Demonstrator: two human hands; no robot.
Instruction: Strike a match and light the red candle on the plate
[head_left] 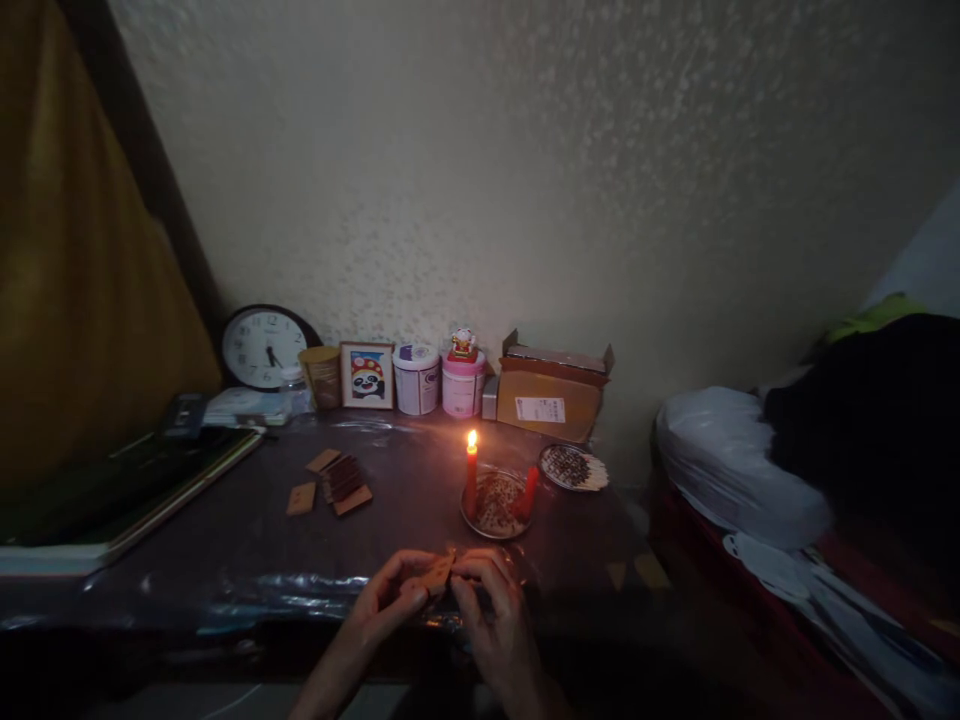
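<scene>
Near the table's front edge, my left hand [394, 592] pinches a small tan matchbox [438, 575] between thumb and fingers. My right hand [491, 595] is just beside its right end, fingers closed together; what they hold is too small to make out. Beyond my hands stands a metal dish [496, 533] with brown debris in it. A lit red candle [472, 480] rises at the dish's left side, and a shorter unlit red candle [529, 490] leans at its right. Several more tan matchboxes [301, 498], some showing dark brown sides [343, 477], lie to the left.
A second dish [551, 480] holds pale sticks with dark tips. Along the wall stand a clock [264, 345], a framed panda picture [367, 376], two canisters [417, 382] and a cardboard box [551, 400]. Two tan pieces [651, 571] lie at right; a green board [127, 495] lies left.
</scene>
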